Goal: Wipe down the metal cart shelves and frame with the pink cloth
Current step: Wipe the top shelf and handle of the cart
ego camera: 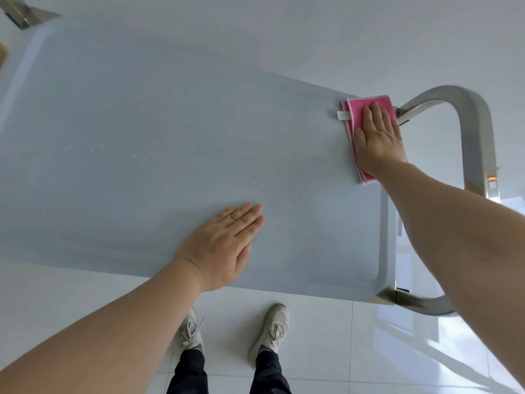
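The cart's top shelf (159,115) is a wide, pale grey metal surface filling most of the view. A folded pink cloth (355,109) with a white label lies at its far right corner. My right hand (379,137) presses flat on the cloth with straight fingers. My left hand (227,243) rests flat on the shelf near its front edge, fingers straight and together. The cart's curved steel handle (471,120) loops out from the right end, just beyond the cloth.
Small water droplets (244,179) dot the middle of the shelf. A metal bracket (25,12) shows at the top left corner. My feet in pale sneakers (270,328) stand on glossy white floor tiles below the shelf's front edge.
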